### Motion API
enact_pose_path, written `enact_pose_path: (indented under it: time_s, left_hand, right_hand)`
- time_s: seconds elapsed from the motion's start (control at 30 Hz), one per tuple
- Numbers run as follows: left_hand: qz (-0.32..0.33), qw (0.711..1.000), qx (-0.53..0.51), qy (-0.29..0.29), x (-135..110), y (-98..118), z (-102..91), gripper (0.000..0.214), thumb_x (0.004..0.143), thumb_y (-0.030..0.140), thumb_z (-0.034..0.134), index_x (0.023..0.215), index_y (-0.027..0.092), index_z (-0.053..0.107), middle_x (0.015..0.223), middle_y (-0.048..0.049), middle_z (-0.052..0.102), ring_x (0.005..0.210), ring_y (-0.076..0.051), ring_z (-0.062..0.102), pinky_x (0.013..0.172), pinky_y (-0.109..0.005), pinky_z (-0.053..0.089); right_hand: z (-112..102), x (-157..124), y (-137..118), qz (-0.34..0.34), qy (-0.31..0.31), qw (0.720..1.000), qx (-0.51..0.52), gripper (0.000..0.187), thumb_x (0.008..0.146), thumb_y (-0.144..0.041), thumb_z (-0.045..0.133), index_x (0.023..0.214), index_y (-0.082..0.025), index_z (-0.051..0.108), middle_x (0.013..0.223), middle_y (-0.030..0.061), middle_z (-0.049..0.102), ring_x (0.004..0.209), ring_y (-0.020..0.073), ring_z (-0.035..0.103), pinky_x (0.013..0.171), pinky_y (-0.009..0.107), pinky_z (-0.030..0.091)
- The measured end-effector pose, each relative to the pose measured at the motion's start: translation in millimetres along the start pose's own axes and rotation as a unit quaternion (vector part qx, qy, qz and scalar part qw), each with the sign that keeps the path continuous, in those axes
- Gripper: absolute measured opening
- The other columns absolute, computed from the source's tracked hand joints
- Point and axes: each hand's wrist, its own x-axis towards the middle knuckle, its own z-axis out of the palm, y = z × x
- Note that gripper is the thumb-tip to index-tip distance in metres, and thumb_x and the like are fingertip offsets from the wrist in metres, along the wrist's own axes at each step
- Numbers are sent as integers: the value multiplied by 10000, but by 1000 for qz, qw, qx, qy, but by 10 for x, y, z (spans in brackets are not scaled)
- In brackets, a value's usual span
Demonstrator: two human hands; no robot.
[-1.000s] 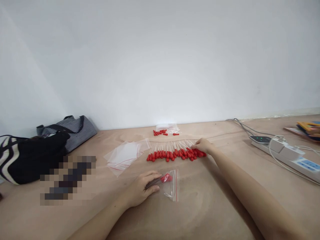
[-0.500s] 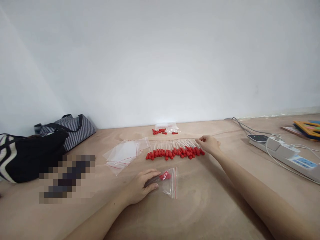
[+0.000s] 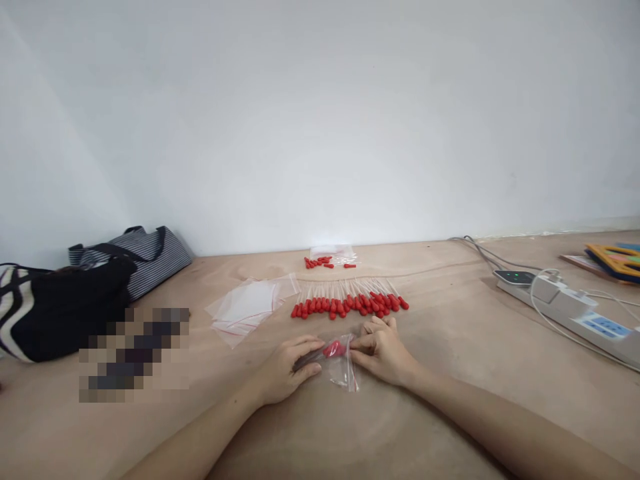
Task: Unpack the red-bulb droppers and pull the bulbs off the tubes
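My left hand is closed around the lower end of a clear zip-lock bag with a red line along its mouth. Inside the bag, red rubber bulbs show through the plastic. At the bag's mouth, on its upper right edge, my right hand pinches the plastic; its fingertips are partly hidden. Just beyond both hands lies a row of droppers, their clear stems pointing away and red bulbs towards me. To the left, flat zip-lock bags lie in an overlapping pile.
Loose red bulbs and clear stems on a bag lie by the wall. A black bag and a striped bag sit left. On the right are a power strip with cables and a yellow-framed object.
My right hand has come from the right end of the dropper row down to the mouth of the bag. The left hand stays on the bag, which has shifted slightly.
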Motion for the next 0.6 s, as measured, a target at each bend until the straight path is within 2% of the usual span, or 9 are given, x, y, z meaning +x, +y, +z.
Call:
enact_pose_path:
  time_s: [0.17, 0.33, 0.47, 0.53, 0.6]
  left_hand:
    - [25, 1000, -9, 4, 1, 15, 3, 330, 810, 279, 481, 1135, 276, 534, 1175, -19, 547, 1073, -180, 496, 938, -339, 378]
    - [48, 999, 3, 4, 6, -63, 25, 316, 810, 272, 497, 1121, 280, 551, 1159, -32, 541, 1058, -185, 496, 923, -340, 383]
    - [101, 993, 64, 3, 19, -62, -40, 247, 802, 256, 522, 1019, 321, 619, 1088, -39, 553, 1018, -203, 484, 887, -373, 385]
    - [134, 986, 103, -6, 35, -15, -86, 245, 813, 228, 502, 970, 359, 637, 1043, -33, 565, 973, -202, 484, 855, -387, 385]
    - [173, 976, 129, -13, 63, 34, -105, 310, 816, 164, 471, 940, 392, 641, 1031, -20, 572, 951, -196, 480, 837, -388, 375]
  right_hand:
    - [61, 28, -66, 28, 8, 999, -14, 207, 743, -421, 570, 916, -329, 637, 846, 11, 521, 854, 173, 415, 719, 332, 232]
    - [-12, 37, -47, -6, -37, 998, 40, 170, 671, -418, 636, 804, -316, 666, 934, 9, 474, 926, 192, 396, 790, 376, 250]
    - [-117, 39, 108, -59, -90, 988, 107, 70, 671, -297, 633, 660, -232, 655, 899, 2, 493, 901, 176, 430, 842, 389, 264]
    - [-144, 41, 184, -78, -73, 986, 131, 48, 685, -223, 596, 663, -205, 635, 858, 8, 507, 870, 165, 449, 836, 370, 288]
    - [-147, 39, 224, -91, -43, 987, 126, 112, 703, -162, 544, 750, -213, 633, 829, 13, 518, 843, 160, 455, 818, 355, 306]
